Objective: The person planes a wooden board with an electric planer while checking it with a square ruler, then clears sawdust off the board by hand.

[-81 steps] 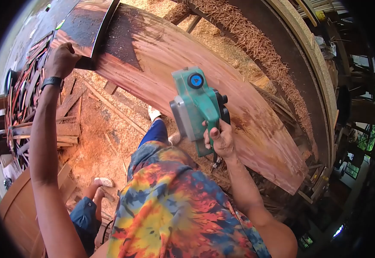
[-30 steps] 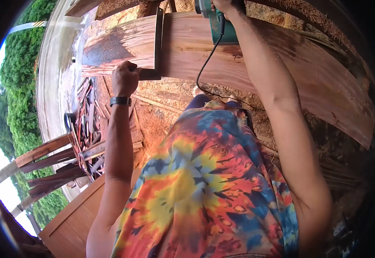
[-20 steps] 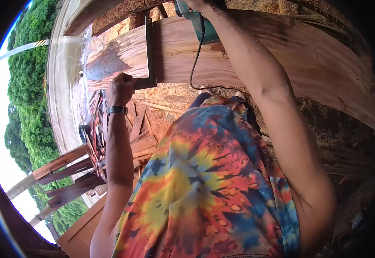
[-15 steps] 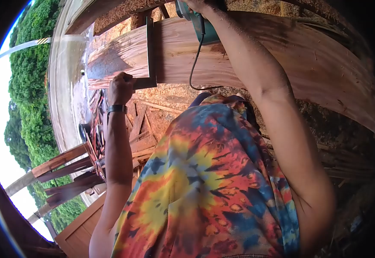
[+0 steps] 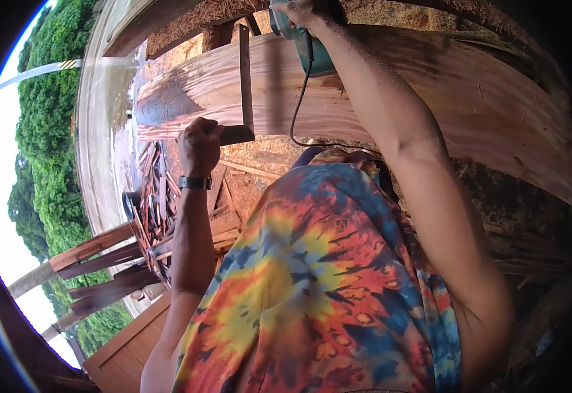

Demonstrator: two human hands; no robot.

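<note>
My left hand (image 5: 199, 139), with a dark band on its wrist, is closed around the short arm of an L-shaped carpenter's square (image 5: 245, 85). The square's long arm points away from me over a wide reddish wooden plank (image 5: 391, 85). Its shadow falls on the wood to the right, apart from the blade, so the square is held above the surface. At the top, my right hand (image 5: 305, 14) grips a green electric planer (image 5: 322, 57) that rests on the plank. A black cord (image 5: 294, 114) trails from it toward me. The planer's far end is partly hidden by the hand.
Curly shavings (image 5: 197, 18) cover a beam beyond the plank and the ground around it. Scrap strips (image 5: 158, 196) are heaped at left, near a wooden panel (image 5: 129, 337). Posts (image 5: 93, 247) and green trees (image 5: 50, 144) stand farther left.
My left hand has moved the carpenter's square to the right and lifted it off the plank; its shadow has separated from the blade. My right hand stays on the planer.
</note>
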